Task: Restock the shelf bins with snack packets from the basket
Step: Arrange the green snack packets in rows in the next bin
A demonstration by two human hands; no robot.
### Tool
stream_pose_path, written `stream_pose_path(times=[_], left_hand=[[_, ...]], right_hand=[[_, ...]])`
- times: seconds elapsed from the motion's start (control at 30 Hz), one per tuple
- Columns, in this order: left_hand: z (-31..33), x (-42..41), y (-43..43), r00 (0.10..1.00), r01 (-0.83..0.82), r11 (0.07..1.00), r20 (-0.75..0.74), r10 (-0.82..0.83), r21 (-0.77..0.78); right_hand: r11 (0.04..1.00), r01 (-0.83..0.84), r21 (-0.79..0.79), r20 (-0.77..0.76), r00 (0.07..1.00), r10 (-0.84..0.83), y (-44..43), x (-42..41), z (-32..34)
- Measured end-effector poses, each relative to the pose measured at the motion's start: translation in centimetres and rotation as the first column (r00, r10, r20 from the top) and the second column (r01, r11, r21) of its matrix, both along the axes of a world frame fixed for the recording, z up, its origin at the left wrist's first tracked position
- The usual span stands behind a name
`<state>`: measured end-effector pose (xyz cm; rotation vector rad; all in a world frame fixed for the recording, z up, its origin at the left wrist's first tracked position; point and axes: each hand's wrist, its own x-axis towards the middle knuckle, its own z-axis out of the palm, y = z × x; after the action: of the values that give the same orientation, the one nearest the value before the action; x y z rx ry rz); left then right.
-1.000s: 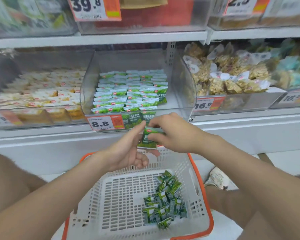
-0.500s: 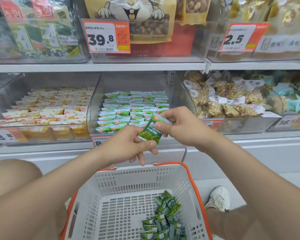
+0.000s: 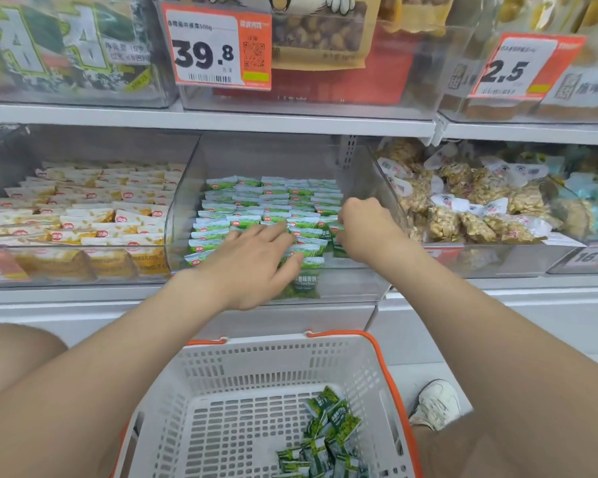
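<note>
A clear plastic shelf bin (image 3: 325, 157) in the middle holds rows of green snack packets (image 3: 273, 198). My left hand (image 3: 252, 260) lies flat with straight fingers on the front rows of packets. My right hand (image 3: 366, 229) is inside the bin at the right side, its fingers curled on a green packet (image 3: 339, 248) that stands at the end of a row. Below, a white basket with an orange rim (image 3: 377, 346) holds a loose pile of green packets (image 3: 328, 439) in its right corner.
A bin of yellow-and-white packets (image 3: 83, 208) stands to the left, and a bin of clear bags of brown snacks (image 3: 473, 205) to the right. The upper shelf carries price tags 39.8 (image 3: 218, 50) and 2.5 (image 3: 518, 67). A white shoe (image 3: 435, 405) shows right of the basket.
Both hands rose from above the basket into the green bin. The packet they held between them now stands in the bin under my right hand; my left hand let go and lies flat.
</note>
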<state>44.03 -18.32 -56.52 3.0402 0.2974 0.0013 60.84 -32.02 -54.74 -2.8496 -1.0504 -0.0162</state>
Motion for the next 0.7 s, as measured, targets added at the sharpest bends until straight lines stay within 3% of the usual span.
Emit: stream_pose_path(times=[0.2, 0.3, 0.37, 0.43, 0.6, 0.7], left_hand=[[0.3, 0.1, 0.1, 0.998, 0.032, 0.999, -0.057, -0.034, -0.028], [0.3, 0.0, 0.1, 0.997, 0.049, 0.998, -0.055, -0.050, -0.028], [0.2, 0.0, 0.1, 0.997, 0.058, 0.998, -0.049, -0.060, -0.035], [0.0, 0.0, 0.2, 0.998, 0.060, 0.998, -0.032, -0.061, -0.031], [-0.5, -0.4, 0.1, 0.995, 0.039, 0.998, 0.090, -0.045, 0.057], [-0.3, -0.8, -0.7, 0.948, 0.068, 0.992, 0.304, -0.097, 0.105]], right_hand=[[0.996, -0.031, 0.081, -0.226, 0.973, 0.048, 2.2, 2.8, -1.1], [0.987, 0.017, 0.160, -0.135, 0.991, 0.005, 2.1, 2.9, -1.2], [0.988, 0.048, 0.149, 0.005, 0.999, -0.049, 2.0, 2.5, -1.4], [0.993, 0.027, 0.115, 0.050, 0.998, -0.033, 2.2, 2.1, -2.0], [0.997, -0.072, 0.024, -0.127, 0.989, 0.075, 1.1, 1.2, -1.3], [0.985, -0.114, 0.130, -0.024, 0.993, 0.118, -0.8, -0.3, 0.8]])
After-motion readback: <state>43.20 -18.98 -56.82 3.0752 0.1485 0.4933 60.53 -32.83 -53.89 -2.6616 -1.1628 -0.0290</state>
